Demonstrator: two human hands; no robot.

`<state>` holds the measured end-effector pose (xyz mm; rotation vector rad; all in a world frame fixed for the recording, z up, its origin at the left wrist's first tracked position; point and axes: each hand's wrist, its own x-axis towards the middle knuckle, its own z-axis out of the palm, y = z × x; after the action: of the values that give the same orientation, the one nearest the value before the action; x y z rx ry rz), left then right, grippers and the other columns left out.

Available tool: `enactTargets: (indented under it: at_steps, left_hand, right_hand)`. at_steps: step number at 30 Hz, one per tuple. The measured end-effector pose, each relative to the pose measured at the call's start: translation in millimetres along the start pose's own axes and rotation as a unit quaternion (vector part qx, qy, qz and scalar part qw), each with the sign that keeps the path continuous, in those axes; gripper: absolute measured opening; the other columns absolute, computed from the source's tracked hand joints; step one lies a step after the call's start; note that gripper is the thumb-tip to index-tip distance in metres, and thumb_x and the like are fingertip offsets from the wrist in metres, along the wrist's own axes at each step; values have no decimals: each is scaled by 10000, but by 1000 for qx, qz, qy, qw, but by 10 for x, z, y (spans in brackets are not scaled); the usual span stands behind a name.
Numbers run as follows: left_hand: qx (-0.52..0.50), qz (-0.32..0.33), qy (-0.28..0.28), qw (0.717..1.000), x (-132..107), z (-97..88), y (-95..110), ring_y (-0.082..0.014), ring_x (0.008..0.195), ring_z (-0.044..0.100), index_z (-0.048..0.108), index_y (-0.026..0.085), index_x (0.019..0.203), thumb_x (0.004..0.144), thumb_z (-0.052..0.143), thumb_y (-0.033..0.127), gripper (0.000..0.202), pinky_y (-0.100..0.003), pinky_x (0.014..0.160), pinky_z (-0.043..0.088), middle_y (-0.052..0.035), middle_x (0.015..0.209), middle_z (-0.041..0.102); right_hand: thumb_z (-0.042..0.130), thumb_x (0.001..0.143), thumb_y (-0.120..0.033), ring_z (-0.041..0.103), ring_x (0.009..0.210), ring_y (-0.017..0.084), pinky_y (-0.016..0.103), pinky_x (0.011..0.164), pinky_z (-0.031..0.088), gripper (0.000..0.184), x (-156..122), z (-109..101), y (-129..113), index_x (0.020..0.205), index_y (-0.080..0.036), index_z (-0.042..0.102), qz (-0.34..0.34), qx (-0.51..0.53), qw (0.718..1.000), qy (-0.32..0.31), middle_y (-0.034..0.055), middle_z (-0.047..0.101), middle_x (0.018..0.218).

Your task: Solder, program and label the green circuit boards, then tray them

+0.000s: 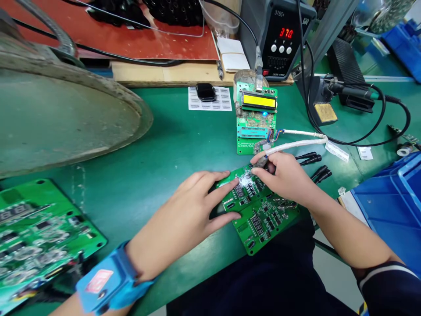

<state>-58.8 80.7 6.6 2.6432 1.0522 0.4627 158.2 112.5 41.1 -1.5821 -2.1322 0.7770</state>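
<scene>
You at green-topped workbench [171, 145]: left hand [194, 202] spread, fingertips resting on green rectangular circuit-board panel [258, 207], which lies between your hands. Right hand [286, 175] pinches dark stubby connector [261, 161] on white-sleeved cable [296, 142] over panel's far edge; whether tip touches, cannot tell. Cable leads to green board with yellow rectangular screen [256, 117], beyond right hand. Best judged: brace panel flat with left fingertips, hold connector square, press evenly, leave cable slack.
</scene>
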Motion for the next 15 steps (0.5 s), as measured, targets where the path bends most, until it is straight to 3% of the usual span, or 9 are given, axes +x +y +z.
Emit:
enactTargets:
  at_steps: [15]
  left_hand:
    - [-8, -3, 8, 1000, 8, 22, -10, -316, 1041, 499, 536, 145, 1233, 805, 581, 479, 545, -485, 847, 479, -159, 1181, 522]
  right_hand:
    - [550, 805, -246, 412, 553, 94, 269, 603, 340, 183, 1, 12, 1, 915, -140, 651, 17, 5, 1000, -12, -17, 505, 639]
